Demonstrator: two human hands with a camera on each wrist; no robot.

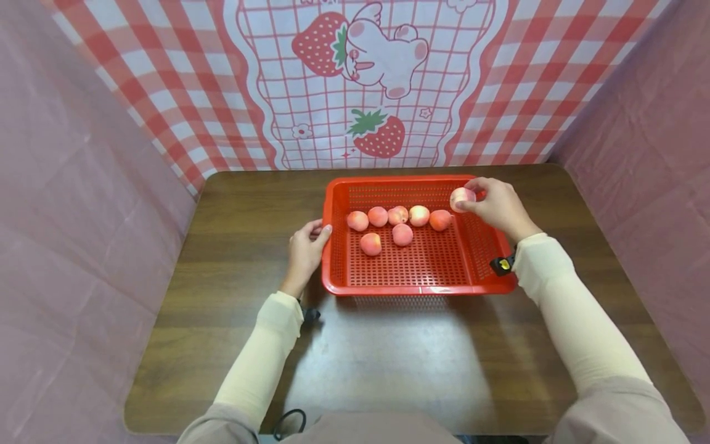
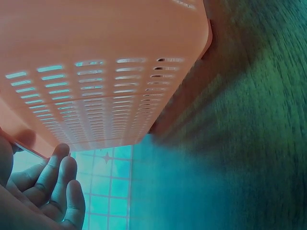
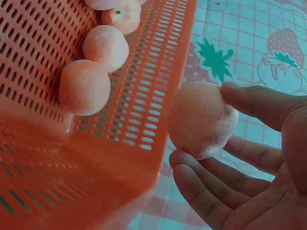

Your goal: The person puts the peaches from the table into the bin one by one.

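Observation:
A red slotted plastic basket (image 1: pixel 410 290) sits on the wooden table, with several pinkish peaches (image 1: pixel 371 244) on its floor. Most of these peaches form a row toward the far side, and two lie in front of it. My right hand (image 1: pixel 496 205) pinches one more peach (image 3: pixel 202 120) between thumb and fingertips, above the basket's far right corner. At the left rim, my left hand (image 1: pixel 306 250) holds the basket's edge, thumb on top. In the left wrist view the left hand's fingers (image 2: pixel 67 177) curl below the rim, beside the slotted wall (image 2: pixel 91 91).
Bare brown tabletop (image 1: pixel 233 271) extends left of the basket, and a glossy patch lies in front. A checked cloth (image 1: pixel 383 80) with strawberry pictures hangs behind the table. Pink cloth (image 1: pixel 72 234) covers both sides. A black cable (image 1: pixel 290 416) loops at the near edge.

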